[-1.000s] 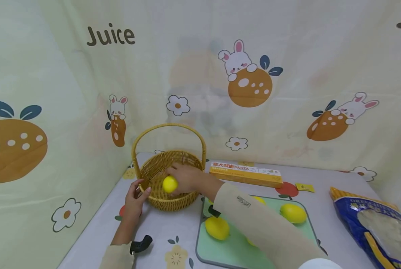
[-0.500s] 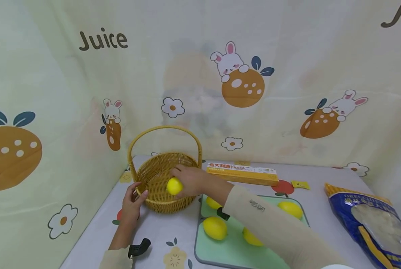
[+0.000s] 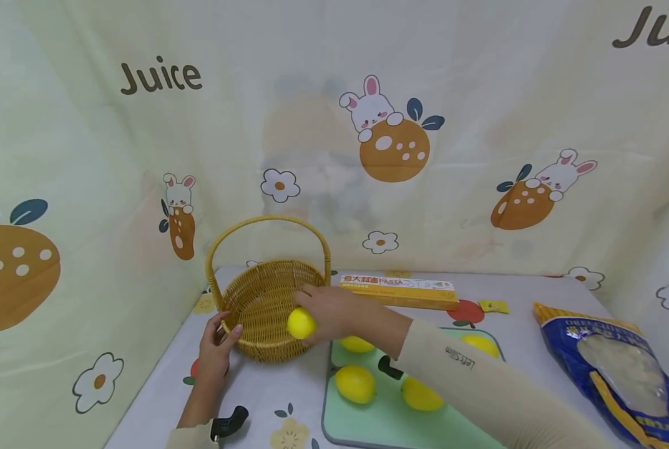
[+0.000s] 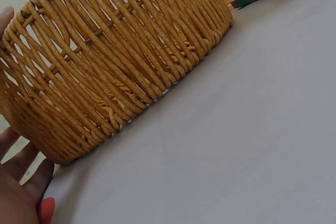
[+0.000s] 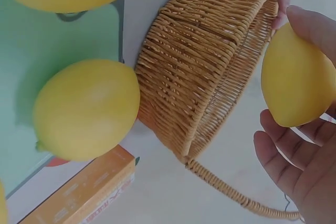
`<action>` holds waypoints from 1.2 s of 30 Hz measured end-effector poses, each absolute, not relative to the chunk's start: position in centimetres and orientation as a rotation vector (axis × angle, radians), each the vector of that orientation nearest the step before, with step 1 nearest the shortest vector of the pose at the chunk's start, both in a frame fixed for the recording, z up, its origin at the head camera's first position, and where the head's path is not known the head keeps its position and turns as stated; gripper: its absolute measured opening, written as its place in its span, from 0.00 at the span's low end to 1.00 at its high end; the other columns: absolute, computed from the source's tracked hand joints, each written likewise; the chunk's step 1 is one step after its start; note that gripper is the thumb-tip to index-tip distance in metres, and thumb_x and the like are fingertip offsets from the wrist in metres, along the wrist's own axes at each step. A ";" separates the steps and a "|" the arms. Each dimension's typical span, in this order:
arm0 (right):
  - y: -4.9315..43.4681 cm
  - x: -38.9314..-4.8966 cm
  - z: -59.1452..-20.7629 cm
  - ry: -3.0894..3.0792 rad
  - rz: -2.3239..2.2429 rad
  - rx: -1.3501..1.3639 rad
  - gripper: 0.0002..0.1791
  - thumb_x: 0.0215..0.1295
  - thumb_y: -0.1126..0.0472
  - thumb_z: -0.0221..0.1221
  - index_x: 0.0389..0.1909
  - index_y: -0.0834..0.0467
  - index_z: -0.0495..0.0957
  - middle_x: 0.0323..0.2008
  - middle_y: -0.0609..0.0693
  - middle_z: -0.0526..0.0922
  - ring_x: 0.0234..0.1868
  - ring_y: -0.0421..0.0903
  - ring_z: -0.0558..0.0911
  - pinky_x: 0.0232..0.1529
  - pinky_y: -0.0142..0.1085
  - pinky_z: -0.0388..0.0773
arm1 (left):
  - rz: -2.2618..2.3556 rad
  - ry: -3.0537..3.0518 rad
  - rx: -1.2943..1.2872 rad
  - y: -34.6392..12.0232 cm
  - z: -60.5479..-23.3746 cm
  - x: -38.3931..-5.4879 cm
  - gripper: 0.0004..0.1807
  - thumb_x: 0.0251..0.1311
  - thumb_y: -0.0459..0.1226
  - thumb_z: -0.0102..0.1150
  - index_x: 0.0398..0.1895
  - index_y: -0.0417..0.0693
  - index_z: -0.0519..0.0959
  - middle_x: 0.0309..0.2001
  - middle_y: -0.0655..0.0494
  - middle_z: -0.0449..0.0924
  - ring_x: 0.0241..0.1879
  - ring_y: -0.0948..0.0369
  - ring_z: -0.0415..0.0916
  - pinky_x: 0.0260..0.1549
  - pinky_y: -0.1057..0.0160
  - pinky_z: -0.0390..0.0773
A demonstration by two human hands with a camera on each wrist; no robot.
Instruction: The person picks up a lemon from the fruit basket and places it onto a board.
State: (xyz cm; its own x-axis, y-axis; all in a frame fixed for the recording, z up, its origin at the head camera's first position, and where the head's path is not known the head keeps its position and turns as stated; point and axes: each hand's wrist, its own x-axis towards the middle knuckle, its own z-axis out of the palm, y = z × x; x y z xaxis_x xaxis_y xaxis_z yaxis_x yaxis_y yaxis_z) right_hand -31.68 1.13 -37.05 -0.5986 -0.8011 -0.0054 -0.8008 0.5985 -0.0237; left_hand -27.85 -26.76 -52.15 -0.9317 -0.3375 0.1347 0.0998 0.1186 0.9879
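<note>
My right hand (image 3: 330,313) holds a yellow lemon (image 3: 301,323) at the right front rim of the wicker basket (image 3: 275,349). In the right wrist view, thumb and fingers curl round the lemon (image 5: 296,77), beside the basket's opening. With thumb on the rim and fingers against the outer wall, my left hand (image 3: 216,352) grips the basket's left side. The left wrist view has the woven wall (image 4: 121,51) close up. Several lemons lie on a green board (image 3: 362,427), one lemon (image 3: 355,384) near its left edge; the right forearm covers part of it.
Behind the board lies a pasta box (image 3: 399,292), with a small yellow packet (image 3: 493,306) to its right. A blue bag of pasta (image 3: 610,368) rests at the far right. A printed curtain (image 3: 323,125) hangs behind the table.
My right hand has moved with the lemon from over the basket's middle to its right front rim. The left hand keeps its grip on the basket. The head view has turned slightly right.
</note>
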 end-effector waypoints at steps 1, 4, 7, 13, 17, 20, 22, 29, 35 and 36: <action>1.5 -31.6 -37.1 2.800 -0.040 -1.392 0.38 0.51 0.36 0.68 0.59 0.50 0.68 0.50 0.45 0.71 0.41 0.41 0.75 0.42 0.35 0.77 | -1.876 -2.074 0.227 -26.8 -52.2 -27.9 0.29 0.65 0.41 0.61 0.68 0.51 0.65 0.70 0.55 0.59 0.68 0.52 0.57 0.64 0.48 0.62; 2.7 -31.4 -37.2 2.814 -0.089 -1.366 0.38 0.50 0.37 0.69 0.58 0.49 0.68 0.49 0.44 0.72 0.41 0.41 0.74 0.43 0.36 0.76 | -1.872 -2.067 0.222 -26.8 -52.3 -28.0 0.29 0.65 0.40 0.61 0.67 0.51 0.65 0.70 0.56 0.59 0.68 0.53 0.58 0.63 0.49 0.63; 4.1 -31.3 -37.4 2.818 -0.137 -1.336 0.37 0.50 0.37 0.69 0.57 0.49 0.69 0.48 0.43 0.72 0.41 0.41 0.73 0.43 0.36 0.75 | -1.867 -2.066 0.229 -26.8 -52.4 -28.0 0.28 0.65 0.40 0.61 0.67 0.51 0.65 0.70 0.56 0.59 0.68 0.53 0.58 0.63 0.49 0.63; 7.1 -30.6 -37.9 2.820 -0.199 -1.217 0.35 0.50 0.39 0.69 0.57 0.49 0.69 0.46 0.42 0.71 0.40 0.41 0.72 0.40 0.35 0.75 | -1.868 -2.073 0.225 -26.9 -52.5 -27.9 0.29 0.65 0.41 0.62 0.68 0.50 0.65 0.71 0.54 0.58 0.69 0.51 0.57 0.64 0.47 0.63; 8.7 -30.1 -37.9 2.832 -0.232 -1.112 0.38 0.50 0.39 0.70 0.60 0.48 0.68 0.48 0.43 0.71 0.40 0.42 0.72 0.40 0.36 0.75 | -1.867 -2.071 0.236 -26.9 -52.4 -28.0 0.32 0.63 0.45 0.64 0.67 0.50 0.65 0.71 0.54 0.58 0.69 0.50 0.57 0.64 0.47 0.63; 9.8 -29.9 -38.1 2.850 -0.238 -1.072 0.37 0.49 0.38 0.70 0.58 0.47 0.69 0.48 0.42 0.72 0.40 0.42 0.72 0.41 0.37 0.75 | -1.863 -2.062 0.231 -26.9 -52.4 -28.2 0.32 0.62 0.45 0.65 0.67 0.49 0.65 0.71 0.52 0.58 0.69 0.49 0.57 0.64 0.46 0.62; 10.5 -29.7 -38.2 2.868 -0.238 -1.048 0.37 0.48 0.36 0.70 0.57 0.46 0.71 0.47 0.41 0.72 0.40 0.41 0.73 0.41 0.37 0.76 | -1.865 -2.055 0.232 -26.9 -52.4 -28.3 0.31 0.63 0.43 0.64 0.67 0.49 0.65 0.71 0.52 0.58 0.69 0.49 0.57 0.64 0.46 0.62; 13.1 -29.1 -38.4 2.957 -0.225 -0.983 0.37 0.44 0.35 0.72 0.55 0.44 0.73 0.47 0.38 0.73 0.40 0.40 0.73 0.43 0.37 0.77 | -1.867 -2.043 0.217 -26.7 -52.2 -28.3 0.29 0.65 0.39 0.62 0.67 0.50 0.65 0.70 0.53 0.59 0.69 0.50 0.57 0.64 0.47 0.62; 15.0 -28.0 -38.5 3.012 -0.257 -0.958 0.35 0.44 0.39 0.74 0.53 0.45 0.74 0.46 0.38 0.73 0.40 0.40 0.73 0.43 0.37 0.76 | -1.880 -2.046 0.241 -26.7 -52.2 -28.3 0.29 0.65 0.39 0.62 0.67 0.50 0.65 0.71 0.53 0.58 0.69 0.50 0.57 0.64 0.47 0.62; 15.3 -27.8 -38.5 3.017 -0.277 -0.943 0.35 0.44 0.39 0.74 0.53 0.46 0.74 0.47 0.38 0.74 0.40 0.41 0.73 0.43 0.38 0.76 | -1.879 -2.049 0.242 -26.7 -52.2 -28.3 0.29 0.65 0.39 0.62 0.67 0.50 0.65 0.71 0.53 0.58 0.69 0.49 0.56 0.64 0.46 0.62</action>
